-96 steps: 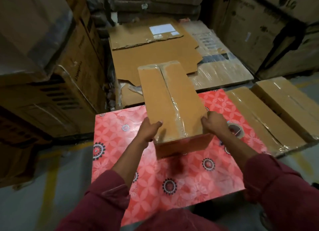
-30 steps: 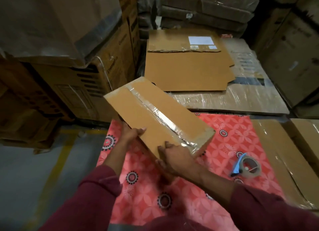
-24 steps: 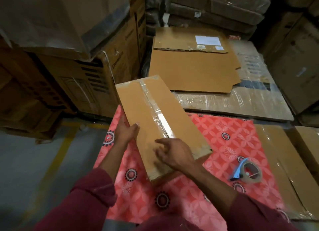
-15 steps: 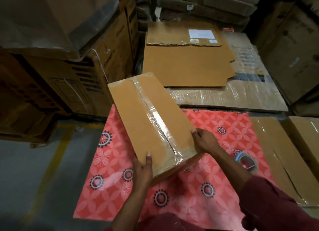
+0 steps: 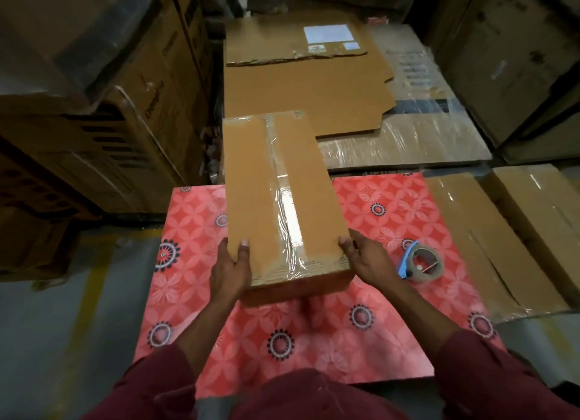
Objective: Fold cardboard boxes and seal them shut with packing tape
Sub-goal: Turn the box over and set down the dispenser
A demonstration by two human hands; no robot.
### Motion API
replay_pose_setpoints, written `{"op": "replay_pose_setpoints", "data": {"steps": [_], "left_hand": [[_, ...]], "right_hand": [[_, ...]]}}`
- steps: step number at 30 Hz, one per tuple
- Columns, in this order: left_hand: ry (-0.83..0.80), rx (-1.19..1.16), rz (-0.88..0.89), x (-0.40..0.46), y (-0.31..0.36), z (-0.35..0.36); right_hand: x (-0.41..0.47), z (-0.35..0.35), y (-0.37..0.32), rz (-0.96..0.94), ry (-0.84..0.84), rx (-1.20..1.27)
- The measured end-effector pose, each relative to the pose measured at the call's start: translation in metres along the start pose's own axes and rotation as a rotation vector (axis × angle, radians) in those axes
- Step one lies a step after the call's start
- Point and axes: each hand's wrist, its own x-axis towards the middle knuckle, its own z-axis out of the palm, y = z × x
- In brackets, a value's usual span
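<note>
Both arms reach forward from the bottom of the view in dark red sleeves pushed up to the forearms, which are bare. The left hand (image 5: pixel 230 270) grips the near left corner of a taped cardboard box (image 5: pixel 276 196): its thumb lies on the top face and its fingers curl round the left side. The right hand (image 5: pixel 365 258) holds the near right corner, its thumb tip at the top edge and its palm against the right side; the fingers beneath are hidden. Both wrists run nearly straight, with the forearms converging toward the box.
</note>
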Motion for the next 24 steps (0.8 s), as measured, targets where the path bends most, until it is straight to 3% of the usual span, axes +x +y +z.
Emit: {"op": "replay_pose_setpoints", "data": {"steps": [3, 6, 9, 14, 19, 24], "left_hand": [[0.130, 0.113, 0.069, -0.006, 0.010, -0.001], [0.246, 0.221, 0.228, -0.014, 0.036, 0.011], [0.137, 0.283, 0.348, -0.020, 0.072, 0.043], [0.066, 0.310, 0.439, -0.035, 0.119, 0.097], [-0.050, 0.155, 0.552, -0.072, 0.140, 0.128], [-0.171, -0.041, 0.393, -0.106, 0.137, 0.136]], "right_hand": [[-0.001, -0.024, 0.043, -0.024, -0.088, -0.009], [0.012, -0.056, 0.105, 0.062, -0.141, -0.302], [0.025, -0.080, 0.142, 0.072, -0.320, -0.566], [0.046, -0.075, 0.182, -0.199, -0.422, -0.994], [0.054, -0.071, 0.188, -0.218, -0.476, -1.004], [0.052, -0.082, 0.184, -0.201, -0.393, -0.992]]}}
